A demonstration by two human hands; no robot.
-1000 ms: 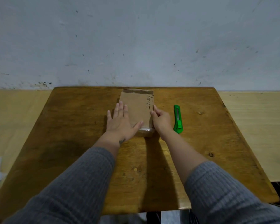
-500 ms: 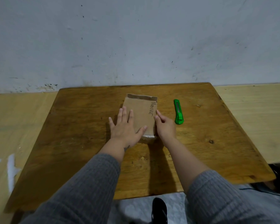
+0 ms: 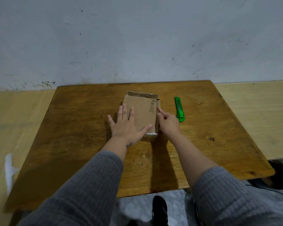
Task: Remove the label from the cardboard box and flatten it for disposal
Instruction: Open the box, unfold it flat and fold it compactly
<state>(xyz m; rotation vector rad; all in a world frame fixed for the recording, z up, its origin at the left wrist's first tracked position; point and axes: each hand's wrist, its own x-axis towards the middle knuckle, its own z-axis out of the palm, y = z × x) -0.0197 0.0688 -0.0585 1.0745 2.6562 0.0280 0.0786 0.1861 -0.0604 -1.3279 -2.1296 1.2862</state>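
**Box Not Flat Yet, Name Still On It**

The left hand (image 3: 127, 126) lay flat on top of the cardboard box (image 3: 141, 114), with its fingers straight and spread. It held nothing; it only pressed down, and its thumb reached across the near end of the box top. The right hand (image 3: 167, 122) was at the right edge of the box. Its fingers were bent, and the fingertips (image 3: 159, 110) touched the thin side flap there. I could not tell for sure if they pinched the flap or only pushed on it.

The box sat near the middle of the worktop (image 3: 82, 128), toward the far side. It looked squashed low, but a side wall still showed at the near end, so I think the flattening was only partly done. A written name (image 3: 152, 106) still ran along the top. If that was the label, it had not come off yet.

A green cutter (image 3: 179, 109) lay just to the right of the right hand, and no one held it.
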